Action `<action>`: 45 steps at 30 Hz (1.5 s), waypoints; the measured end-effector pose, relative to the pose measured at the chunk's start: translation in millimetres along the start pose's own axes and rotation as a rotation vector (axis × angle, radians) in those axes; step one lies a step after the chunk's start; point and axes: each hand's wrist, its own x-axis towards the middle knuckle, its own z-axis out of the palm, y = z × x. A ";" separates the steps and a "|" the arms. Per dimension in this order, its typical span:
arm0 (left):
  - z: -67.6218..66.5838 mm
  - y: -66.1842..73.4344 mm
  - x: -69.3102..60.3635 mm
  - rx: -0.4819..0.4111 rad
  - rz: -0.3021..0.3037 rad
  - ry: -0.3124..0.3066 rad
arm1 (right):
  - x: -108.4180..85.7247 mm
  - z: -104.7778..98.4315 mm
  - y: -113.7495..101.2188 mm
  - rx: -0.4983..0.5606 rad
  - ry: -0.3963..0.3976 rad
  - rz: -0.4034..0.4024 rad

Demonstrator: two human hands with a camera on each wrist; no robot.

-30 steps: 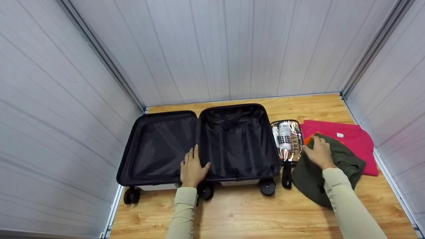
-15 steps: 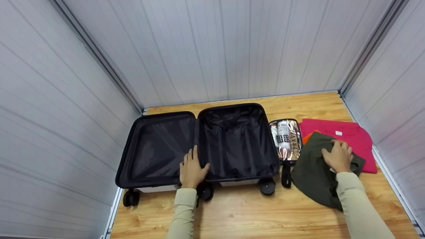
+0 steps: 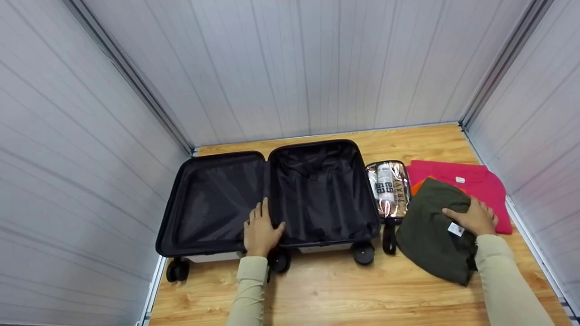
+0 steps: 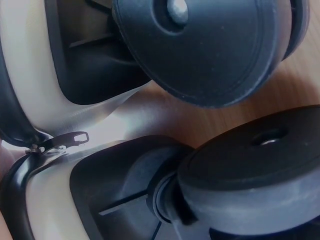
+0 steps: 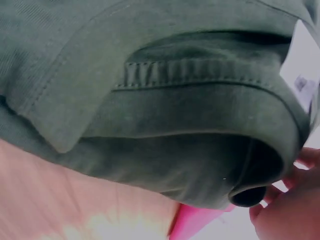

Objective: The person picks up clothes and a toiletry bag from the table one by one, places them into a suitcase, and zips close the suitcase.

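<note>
Nearest on the wood-patterned floor (image 3: 326, 294) lie the round black wheels (image 3: 364, 254) of a white-shelled, black-lined suitcase (image 3: 324, 199), spread in two halves; the left-wrist view shows a small metal zip pull (image 4: 65, 142) between its shells.

My left hand (image 3: 263, 232) rests, released, on the near end of the seam joining the halves, fingers extended, thumb spread, grasping nothing.

My right hand (image 3: 475, 218) lies at the edge of a rumpled, dark olive-green cloth article (image 3: 430, 222) towards the right edge of the floor, a white label (image 3: 456, 229) showing beside it. The thumb stretches across the fabric and the fingers bend beyond its margin; whether they grasp it I cannot tell.

I judge the step in hand to be handling this cloth; the next move calls for a sure pinch at its margin, without dragging what lies beneath.

Between cloth and suitcase sits a clear plastic pouch with black trim (image 3: 397, 208), white containers inside. Beyond, a bright orange piece (image 3: 417, 186) peeps from under the cloth, beside a flat magenta-pink garment (image 3: 482, 179) nearer the floor's far right corner. Pale ribbed wall panels (image 3: 317, 68) rise from the floor's far edge.
</note>
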 end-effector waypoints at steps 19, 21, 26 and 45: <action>2.3 1.1 -2.7 -0.005 -0.004 -0.019 | -1.8 4.7 -5.2 -0.101 0.258 -0.094; 2.0 1.2 -2.7 -0.004 -0.004 -0.018 | -2.1 6.1 -8.1 -0.117 0.289 -0.116; 0.4 1.9 -2.3 -0.012 -0.001 -0.010 | -6.1 7.8 -15.9 -0.123 0.324 -0.148; -2.0 1.8 -1.8 -0.008 -0.009 -0.014 | -16.0 34.2 -30.4 -0.280 0.469 -0.427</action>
